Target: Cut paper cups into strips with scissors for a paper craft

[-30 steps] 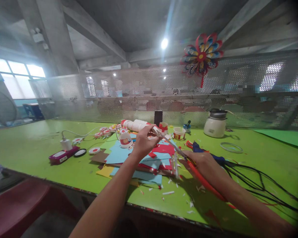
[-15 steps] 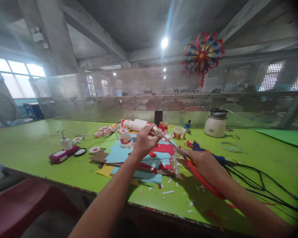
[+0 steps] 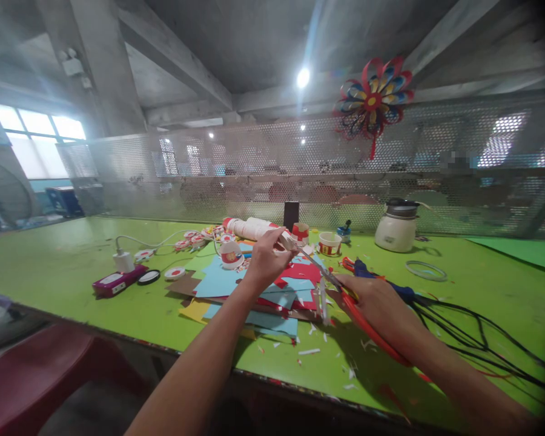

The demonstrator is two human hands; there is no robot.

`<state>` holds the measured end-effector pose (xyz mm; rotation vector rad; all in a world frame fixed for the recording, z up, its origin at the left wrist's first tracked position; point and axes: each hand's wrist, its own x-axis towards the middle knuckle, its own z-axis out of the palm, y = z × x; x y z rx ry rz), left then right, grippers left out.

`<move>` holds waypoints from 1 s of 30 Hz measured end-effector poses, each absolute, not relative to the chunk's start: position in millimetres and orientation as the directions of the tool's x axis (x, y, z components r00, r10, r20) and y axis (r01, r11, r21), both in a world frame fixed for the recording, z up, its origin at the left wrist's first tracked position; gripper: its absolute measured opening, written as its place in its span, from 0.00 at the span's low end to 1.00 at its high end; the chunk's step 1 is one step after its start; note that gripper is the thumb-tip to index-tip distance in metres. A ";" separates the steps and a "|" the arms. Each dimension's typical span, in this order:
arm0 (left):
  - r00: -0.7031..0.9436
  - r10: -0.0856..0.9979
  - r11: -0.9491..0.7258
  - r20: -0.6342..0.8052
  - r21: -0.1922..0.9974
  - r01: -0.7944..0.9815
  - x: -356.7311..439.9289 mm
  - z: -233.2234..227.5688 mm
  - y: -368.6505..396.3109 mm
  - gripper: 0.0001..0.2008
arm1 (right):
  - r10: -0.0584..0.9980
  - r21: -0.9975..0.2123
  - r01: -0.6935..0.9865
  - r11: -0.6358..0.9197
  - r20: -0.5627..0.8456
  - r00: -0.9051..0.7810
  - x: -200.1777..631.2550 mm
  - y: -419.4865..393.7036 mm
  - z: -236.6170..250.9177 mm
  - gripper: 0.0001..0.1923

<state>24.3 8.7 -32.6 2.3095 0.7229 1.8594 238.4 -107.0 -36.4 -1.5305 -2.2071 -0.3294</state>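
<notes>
My left hand (image 3: 270,259) is closed, its fingers pinching a small white paper piece (image 3: 287,241) above a pile of coloured paper. Its exact shape is partly hidden by the fingers. Wrapped round the red handles of a pair of scissors (image 3: 329,277) is my right hand (image 3: 376,303). The blades point up and left, and their tips meet the white piece. Under the hands lie light blue sheets (image 3: 222,280) and red paper (image 3: 300,271). A paper cup (image 3: 231,256) lies left of my left hand, and another paper cup (image 3: 329,243) stands beyond the scissors.
A glue gun (image 3: 381,284) with black cables lies right of my right hand. Farther back are a white jug (image 3: 396,227), a ring of tape (image 3: 426,270) and stacked white cups (image 3: 254,228). A purple power strip (image 3: 118,281) sits at left. Paper scraps (image 3: 309,351) litter the front.
The view has shifted very slightly, moving the scene a little to the right. Both hands keep nearly the same pose, with the scissors still at the white piece.
</notes>
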 end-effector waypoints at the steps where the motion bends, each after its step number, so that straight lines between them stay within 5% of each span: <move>1: 0.147 0.412 -0.884 0.899 0.355 0.303 24.4 -32.7 8.8 0.23 | 0.825 -0.044 0.930 0.364 0.479 -0.301 238.4 -107.1 -36.4 0.16; 20: 0.160 0.571 -0.778 0.806 0.469 0.418 8.0 -27.0 15.5 0.22 | 0.800 -0.092 0.950 0.299 0.567 -0.197 250.9 -96.0 -39.1 0.17; 30: 0.303 0.653 -0.744 0.694 0.664 0.081 20.0 -23.0 1.3 0.23 | 0.774 -0.368 0.862 0.348 0.632 -0.043 250.4 -89.1 -39.2 0.18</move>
